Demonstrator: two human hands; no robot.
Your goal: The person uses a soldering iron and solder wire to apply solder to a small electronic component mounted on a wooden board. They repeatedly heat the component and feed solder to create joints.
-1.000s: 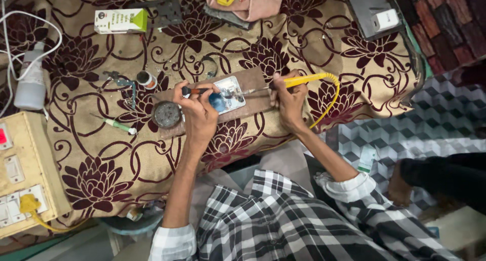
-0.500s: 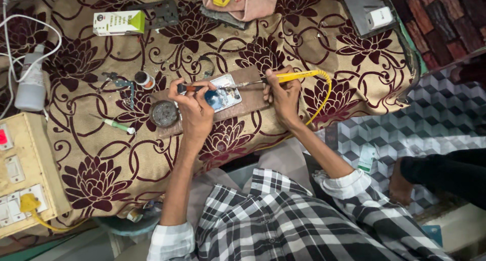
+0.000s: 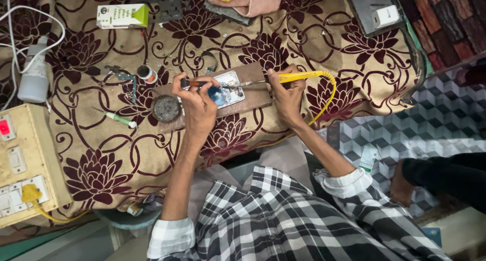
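Both hands barely shifted: right hand (image 3: 287, 96) closed around yellow soldering iron (image 3: 298, 77), left hand (image 3: 198, 105) pinching tool over opened phone (image 3: 228, 91).

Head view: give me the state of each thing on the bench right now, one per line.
Left hand: gripping a dark-handled tool over the opened phone.
Right hand: gripping the yellow soldering iron, tip on the phone.
Opened phone: back off, flat on the brown board.
Round tin: lid off.
Yellow plug: seated in the switchboard.

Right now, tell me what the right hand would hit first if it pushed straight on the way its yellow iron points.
Probably the opened phone: the right hand aims the soldering iron leftward at it, tip apparently touching already.
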